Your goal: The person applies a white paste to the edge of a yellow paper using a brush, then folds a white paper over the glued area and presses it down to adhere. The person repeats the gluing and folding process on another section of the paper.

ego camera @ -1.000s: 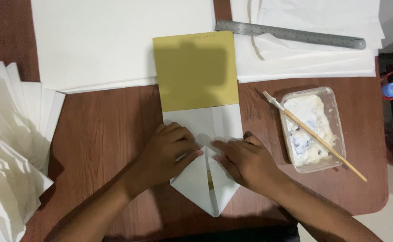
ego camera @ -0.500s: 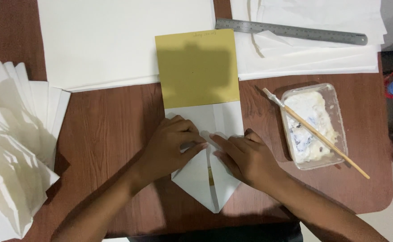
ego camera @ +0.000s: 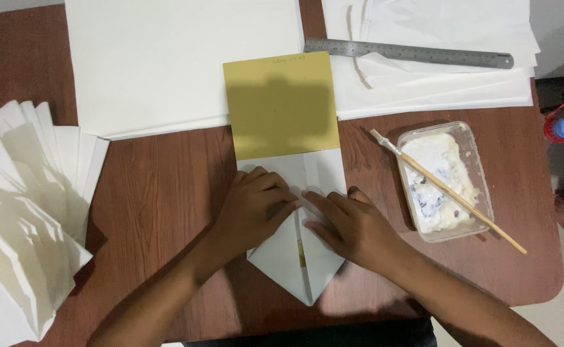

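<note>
Head view: the left hand (ego camera: 253, 209) and right hand (ego camera: 353, 225) lie flat, fingers together, pressing the white folded paper (ego camera: 295, 263) at the table's (ego camera: 166, 193) near edge. A yellow card (ego camera: 282, 106) sticks out above it. A brush (ego camera: 449, 191) rests across a paste tub (ego camera: 472, 151); a ruler (ego camera: 407, 53) lies beyond.

Bright, even light falls from above me. My head throws a soft shadow on the yellow card (ego camera: 281, 106). The white sheets (ego camera: 179, 64) glare, nearly washed out. Focus is sharp throughout, edges barely bent.
</note>
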